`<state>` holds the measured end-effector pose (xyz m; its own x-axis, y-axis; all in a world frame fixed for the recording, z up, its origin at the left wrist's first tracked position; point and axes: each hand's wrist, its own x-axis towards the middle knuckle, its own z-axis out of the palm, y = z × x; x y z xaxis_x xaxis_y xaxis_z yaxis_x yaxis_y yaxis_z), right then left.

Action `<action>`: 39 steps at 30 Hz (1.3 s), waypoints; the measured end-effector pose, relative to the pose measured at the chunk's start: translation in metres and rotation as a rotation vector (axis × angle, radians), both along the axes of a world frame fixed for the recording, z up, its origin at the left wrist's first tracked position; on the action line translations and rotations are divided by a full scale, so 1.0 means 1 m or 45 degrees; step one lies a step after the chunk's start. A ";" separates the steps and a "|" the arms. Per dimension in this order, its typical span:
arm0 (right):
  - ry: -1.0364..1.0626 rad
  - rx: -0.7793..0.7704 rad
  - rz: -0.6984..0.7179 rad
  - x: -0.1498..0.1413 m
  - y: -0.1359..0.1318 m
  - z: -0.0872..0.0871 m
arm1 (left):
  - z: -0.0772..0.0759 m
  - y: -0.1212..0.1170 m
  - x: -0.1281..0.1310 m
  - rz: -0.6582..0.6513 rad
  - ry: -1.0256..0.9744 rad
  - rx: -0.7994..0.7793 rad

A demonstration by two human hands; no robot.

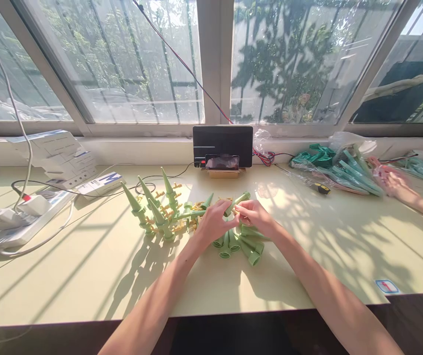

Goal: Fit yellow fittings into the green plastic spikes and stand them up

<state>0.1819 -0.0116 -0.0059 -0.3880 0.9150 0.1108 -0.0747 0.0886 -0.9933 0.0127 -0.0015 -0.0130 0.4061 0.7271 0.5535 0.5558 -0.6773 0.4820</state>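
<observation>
Bare forearms (169, 288) reach across the desk (85, 301). Left hand (214, 220) grips a green tapered tube (242, 197) above loose green cones (225, 251); right hand (257, 217) pinches what looks like a yellow peg (235, 211) beside it. The tube seems light, stiff, smooth plastic, probably best held around its body; the peg, likely easily dropped, wants fingertips.

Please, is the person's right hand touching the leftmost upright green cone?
Apart. The head view shows it plainly: the left hand and other upright green cones lie between the right hand and the leftmost upright green cone.
</observation>
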 end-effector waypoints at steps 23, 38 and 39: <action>0.049 -0.123 -0.023 0.004 0.004 -0.005 | 0.006 0.001 -0.003 -0.073 -0.029 -0.157; -0.503 0.406 -0.291 0.004 0.003 -0.003 | 0.010 -0.002 -0.004 -0.104 0.061 -0.185; -0.497 0.398 -0.291 0.004 0.004 -0.004 | 0.010 -0.002 -0.004 -0.108 0.050 -0.183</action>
